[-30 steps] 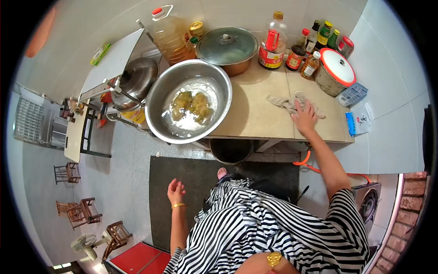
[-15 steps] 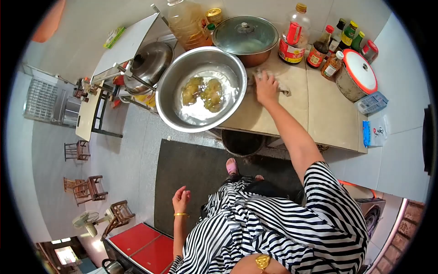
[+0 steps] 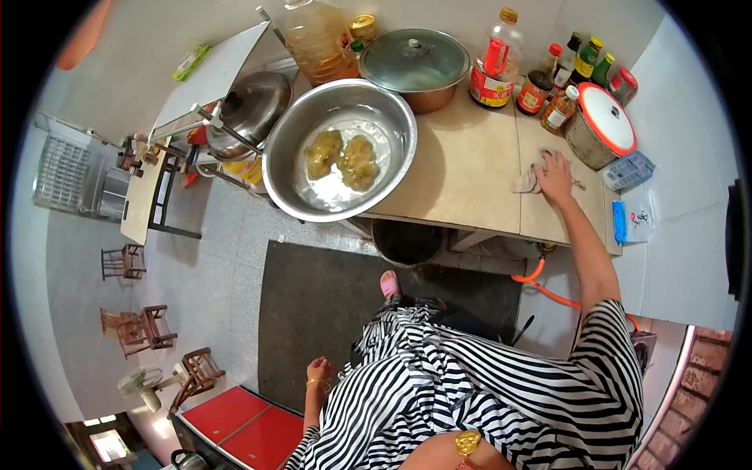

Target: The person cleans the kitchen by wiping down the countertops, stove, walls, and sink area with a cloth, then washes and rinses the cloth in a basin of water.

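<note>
My right hand (image 3: 554, 177) presses a crumpled pale cloth (image 3: 527, 183) flat against the tiled countertop (image 3: 462, 176), with the cloth's edges showing on both sides of my fingers. Just beyond it stands a pot with a red-rimmed white lid (image 3: 607, 117). Low beside my body hangs my left hand (image 3: 319, 370), its fingers curled in and nothing visible in them. A large metal basin (image 3: 274, 168) at the counter's left holds water and two yellowish-green lumps (image 3: 359, 163) whose kind I cannot make out.
Behind the basin are a glass-lidded pot (image 3: 415, 59) and a large plastic jug (image 3: 316, 43). Several sauce bottles (image 3: 539, 82) line the wall. Blue packets (image 3: 629, 171) lie at the counter's right end. Below are a dark bucket (image 3: 407, 241), a dark mat (image 3: 313, 305) and an orange hose (image 3: 548, 291).
My right hand has slid the cloth rightward along the counter, from beside the basin to near the red-rimmed pot. My left hand has dropped lower and its fingers have curled in.
</note>
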The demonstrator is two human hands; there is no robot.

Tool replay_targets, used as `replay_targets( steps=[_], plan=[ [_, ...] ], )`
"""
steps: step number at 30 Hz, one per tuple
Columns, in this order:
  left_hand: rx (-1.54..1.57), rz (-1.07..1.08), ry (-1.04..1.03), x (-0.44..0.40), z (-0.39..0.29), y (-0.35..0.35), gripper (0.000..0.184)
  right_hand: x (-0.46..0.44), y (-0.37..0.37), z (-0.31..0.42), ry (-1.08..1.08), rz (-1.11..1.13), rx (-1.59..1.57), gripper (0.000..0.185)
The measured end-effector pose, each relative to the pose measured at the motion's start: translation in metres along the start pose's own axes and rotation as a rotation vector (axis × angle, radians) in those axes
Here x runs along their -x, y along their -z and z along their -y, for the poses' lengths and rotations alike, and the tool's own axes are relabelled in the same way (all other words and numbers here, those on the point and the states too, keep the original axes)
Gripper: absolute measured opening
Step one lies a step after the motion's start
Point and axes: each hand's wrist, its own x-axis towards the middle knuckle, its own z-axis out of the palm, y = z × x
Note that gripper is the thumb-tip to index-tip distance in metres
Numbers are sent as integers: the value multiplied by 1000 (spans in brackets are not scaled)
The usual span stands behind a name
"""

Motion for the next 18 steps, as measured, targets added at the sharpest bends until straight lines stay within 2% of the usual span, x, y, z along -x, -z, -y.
replay_targets(
  steps=[2, 3, 4, 8, 11, 12, 13, 15, 16, 18],
  plan=[
    [-19, 10, 13, 1, -2, 6, 18, -15, -6, 34, -95, 35, 92, 46],
    [-29, 25, 26, 1, -2, 7, 19, -21, -13, 50, -56, 9, 106, 46],
    [116, 33, -32, -12, 8, 7, 20, -26, -22, 66, -17, -18, 121, 47],
    [-13, 112, -88, -6, -39, -8, 22, -17, -47, 133, 351, 4, 3, 41],
    [-187, 149, -223, -2, -68, -25, 25, 26, -59, 184, 604, -125, -205, 26],
    [-207, 163, -244, 3, -80, -33, 26, 47, -42, 199, 570, 43, -166, 24],
    [-232, 186, -266, 3, -89, -43, 28, 67, -27, 204, 713, 108, -29, 26],
    [-301, 229, -319, -20, -85, -50, 28, 98, -18, 194, 877, -4, -178, 33],
    [-344, 239, -359, -31, -79, -50, 28, 95, -18, 181, 840, -9, -158, 33],
    [-400, 287, -369, -40, -73, -52, 27, 79, -22, 154, 924, 32, -223, 38]
  ],
)
